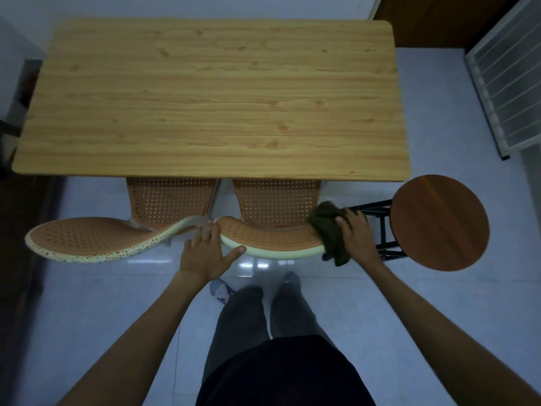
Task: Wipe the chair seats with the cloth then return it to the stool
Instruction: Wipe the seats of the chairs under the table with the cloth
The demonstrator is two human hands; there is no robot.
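Gripping the dark cloth (329, 230), the right hand (355, 232) bunches it on the right chair's backrest (269, 238), well short of its seat (275, 200); left hand (205, 250) lies open, steadying the rim. Better to flatten the cloth under the fingers and reach forward

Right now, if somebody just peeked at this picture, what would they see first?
First the big light wooden table, filling the top half. Just below it, two orange perforated chairs are tucked under its near edge; the left hand rests on the right chair's cream-rimmed backrest, while the right hand presses a dark green cloth on its end. A round brown wooden stool stands at the right.
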